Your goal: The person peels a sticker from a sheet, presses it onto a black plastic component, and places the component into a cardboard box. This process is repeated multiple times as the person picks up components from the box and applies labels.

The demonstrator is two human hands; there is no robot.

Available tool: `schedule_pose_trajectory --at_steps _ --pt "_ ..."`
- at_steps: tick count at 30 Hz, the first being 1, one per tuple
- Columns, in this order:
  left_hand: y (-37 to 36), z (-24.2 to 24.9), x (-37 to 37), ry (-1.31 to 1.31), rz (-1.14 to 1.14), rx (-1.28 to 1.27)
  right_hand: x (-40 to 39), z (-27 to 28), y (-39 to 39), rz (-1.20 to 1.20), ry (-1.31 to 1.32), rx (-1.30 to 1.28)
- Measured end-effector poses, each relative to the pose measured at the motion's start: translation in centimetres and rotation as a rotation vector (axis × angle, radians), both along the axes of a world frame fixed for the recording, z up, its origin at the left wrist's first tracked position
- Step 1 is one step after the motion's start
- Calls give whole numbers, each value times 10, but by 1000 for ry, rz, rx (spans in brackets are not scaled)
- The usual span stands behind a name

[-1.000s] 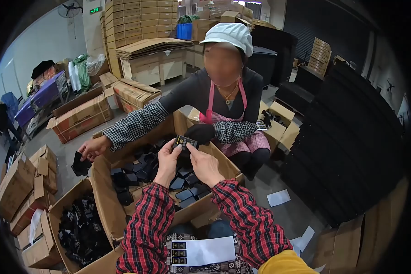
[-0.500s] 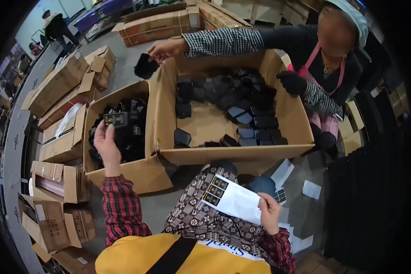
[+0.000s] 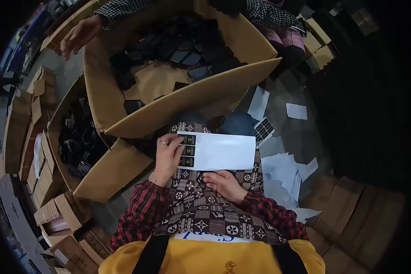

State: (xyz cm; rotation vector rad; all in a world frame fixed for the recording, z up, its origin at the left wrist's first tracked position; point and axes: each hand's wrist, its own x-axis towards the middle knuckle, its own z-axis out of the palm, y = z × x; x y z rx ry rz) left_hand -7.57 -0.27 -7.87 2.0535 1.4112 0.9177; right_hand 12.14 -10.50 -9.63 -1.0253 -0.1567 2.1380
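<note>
On the patterned lap, glossy white sticker sheet (image 3: 219, 152), left hand (image 3: 168, 157) fingers pinching a black label, right hand (image 3: 223, 182) gripping its edge.

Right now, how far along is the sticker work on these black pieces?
Done: black pieces fill the side box. In hand: left hand picks at the three remaining stickers on the white sheet; right hand steadies it. Left: more pieces in the big box.

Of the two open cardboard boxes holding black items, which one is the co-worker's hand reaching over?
The larger box directly ahead; the co-worker's hand hovers at its far-left corner, while the smaller box sits left.
</note>
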Motion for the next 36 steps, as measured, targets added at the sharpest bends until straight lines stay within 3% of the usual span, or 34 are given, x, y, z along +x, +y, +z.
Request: schedule_pose_trajectory --at_steps 2,4,6,8,12,16,19,23,25,26,28,30,31,33,34,36 --pt "-16 -19 2 -286 79 -239 -10 -10 1 -9 -29 48" --pt "-33 -18 11 -389 39 -329 -21 -14 4 -1 -139 125" --pt "-41 -14 11 -292 -30 -256 -29 -20 8 -60 -130 127" --pt "-48 -2 14 -121 -70 -22 -31 -13 15 -7 -179 112" --pt "-50 -3 10 -76 -284 -22 -31 -13 11 -15 -135 102" --pt "-49 -3 7 25 -355 53 -33 -12 6 -29 -101 104" --pt "-49 6 9 122 -365 148 -35 -14 2 37 -227 248" --pt "-48 -5 7 -75 -341 -31 -35 -16 -5 67 -239 281" --pt "-47 -5 6 -175 -285 -369 -35 -11 -8 56 -222 269" --pt "-49 -11 5 -174 -286 -370 -37 -9 -10 21 -158 209" --pt "-51 -17 4 -409 -35 -518 -33 1 -9 25 -17 -22" --pt "-51 -8 4 -844 337 -613 -22 6 -13 131 122 -272" --pt "-49 1 1 -791 357 -494 -15 17 -14 222 151 -268" --pt "-49 17 -1 -319 157 37 -4 42 -15 344 219 -194" --pt "-45 33 -1 -46 -64 351 -6 58 -9 271 181 -126" --pt "-37 63 2 146 -433 453 -11 73 12 69 114 -50"
